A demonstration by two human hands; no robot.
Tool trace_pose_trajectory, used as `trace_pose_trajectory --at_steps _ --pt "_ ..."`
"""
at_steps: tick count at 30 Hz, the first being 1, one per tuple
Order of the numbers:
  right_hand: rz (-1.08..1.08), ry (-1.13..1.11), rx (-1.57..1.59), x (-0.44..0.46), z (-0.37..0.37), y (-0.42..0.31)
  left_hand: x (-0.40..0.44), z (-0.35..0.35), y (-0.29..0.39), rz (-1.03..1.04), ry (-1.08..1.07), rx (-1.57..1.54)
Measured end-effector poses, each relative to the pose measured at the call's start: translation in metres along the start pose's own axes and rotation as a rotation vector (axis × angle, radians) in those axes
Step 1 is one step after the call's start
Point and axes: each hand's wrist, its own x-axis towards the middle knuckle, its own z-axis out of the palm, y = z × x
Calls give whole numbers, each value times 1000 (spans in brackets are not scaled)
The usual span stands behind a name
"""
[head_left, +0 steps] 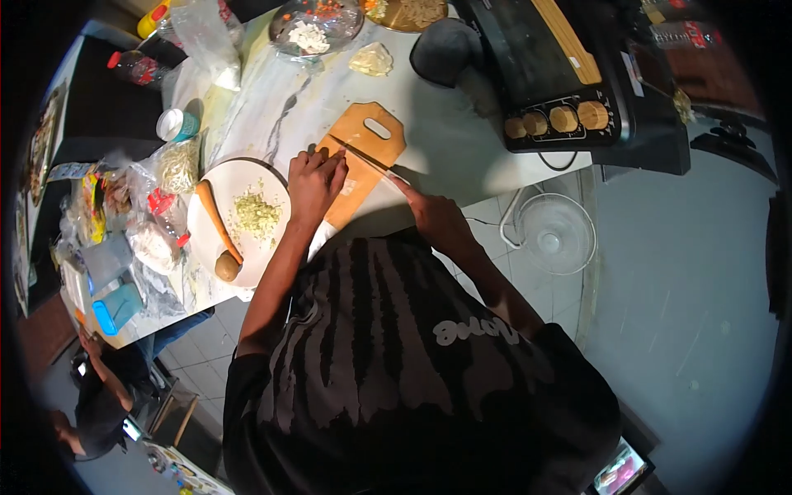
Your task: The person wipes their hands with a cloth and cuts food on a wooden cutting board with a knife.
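On the wooden cutting board (386, 142), my left hand (315, 183) rests with curled fingers near the knife's tip; whatever lies under them is hidden. My right hand (439, 221) grips the handle of a knife (363, 155), its index finger stretched forward. The blade lies slantwise across the board, close to my left fingertips. Small pale bits sit on the board beside the blade. Left of the board is a large white plate (210, 181) with a heap of chopped pale green pieces (257, 214) and a wooden spoon (217, 219).
A steel tray (285, 49) of chopped white and orange food stands at the back, near a pale lump (371, 59). A black appliance with wooden knobs (563, 120) occupies the right. Bags, bottles and a blue-lidded container (117, 309) crowd the left. Another person (111, 396) is lower left.
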Motion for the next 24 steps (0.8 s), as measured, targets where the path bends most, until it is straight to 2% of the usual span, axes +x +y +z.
trace_pose_trajectory --at_steps 2,5,7,11,13,14,19,24 --pt "149 -199 -97 7 -14 -16 -2 -1 5 -14 1 7" --pt "150 -158 -79 5 -14 -22 2 -1 4 -23 27 11" --pt "150 -135 -29 0 -13 -19 4 -5 5 -158 -48 -68" --pt "128 -26 193 -6 1 -6 16 -3 3 -286 9 -238" --pt "137 -41 227 -8 7 0 22 -5 3 -457 -51 -324" --pt "150 -58 260 -9 11 3 23 -5 2 -457 -53 -322" --pt "142 -66 261 -11 12 9 31 -6 3 -751 -247 -434" --pt "72 -50 226 -6 12 10 31 -5 -3 -680 -149 -432"
